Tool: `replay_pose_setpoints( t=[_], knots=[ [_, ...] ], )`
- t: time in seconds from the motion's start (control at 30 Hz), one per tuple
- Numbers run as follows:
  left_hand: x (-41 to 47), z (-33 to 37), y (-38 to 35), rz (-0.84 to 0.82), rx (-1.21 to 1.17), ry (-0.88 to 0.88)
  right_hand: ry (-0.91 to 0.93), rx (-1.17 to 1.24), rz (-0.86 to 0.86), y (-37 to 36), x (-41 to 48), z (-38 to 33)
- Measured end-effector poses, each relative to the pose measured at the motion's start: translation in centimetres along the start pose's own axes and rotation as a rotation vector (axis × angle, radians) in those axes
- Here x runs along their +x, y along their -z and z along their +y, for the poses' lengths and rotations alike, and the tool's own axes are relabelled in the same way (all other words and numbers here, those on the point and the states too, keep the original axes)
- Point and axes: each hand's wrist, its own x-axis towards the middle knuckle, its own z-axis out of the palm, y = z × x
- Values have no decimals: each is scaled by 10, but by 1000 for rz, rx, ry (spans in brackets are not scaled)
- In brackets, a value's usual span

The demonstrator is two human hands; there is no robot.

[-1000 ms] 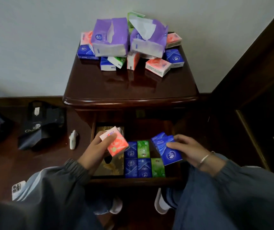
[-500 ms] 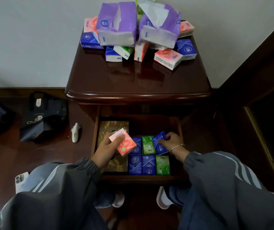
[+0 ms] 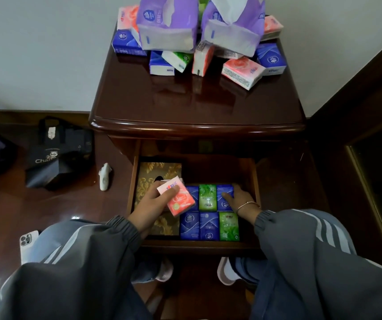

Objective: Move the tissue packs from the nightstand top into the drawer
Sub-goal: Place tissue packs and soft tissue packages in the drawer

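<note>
While the left hand [image 3: 149, 204] keeps its grip on a pink pack [image 3: 178, 197], the right hand [image 3: 237, 197] has just set its blue pack [image 3: 225, 196] into the drawer [image 3: 253, 179] row — fingers flat, released — many remain above.

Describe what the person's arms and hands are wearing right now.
Both arms wear dark grey jacket sleeves with ribbed elastic cuffs and pale stripes running along them. The left hand is bare. The right hand is bare too, with a thin metallic bangle at the wrist.
</note>
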Motion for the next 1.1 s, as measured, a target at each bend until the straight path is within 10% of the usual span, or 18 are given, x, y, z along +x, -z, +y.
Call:
replay_pose_setpoints(
  t=[0.63,0.77,1.1],
  knots=[
    [8,-10,4,-25,83,-63,190,-171,-117,16,11,-8],
    [12,-8,0,-38,36,-86,294,5,67,44,-14,-37],
    [6,14,-55,-92,11,-115,191,675,-286,51,-106,-70]
  ],
)
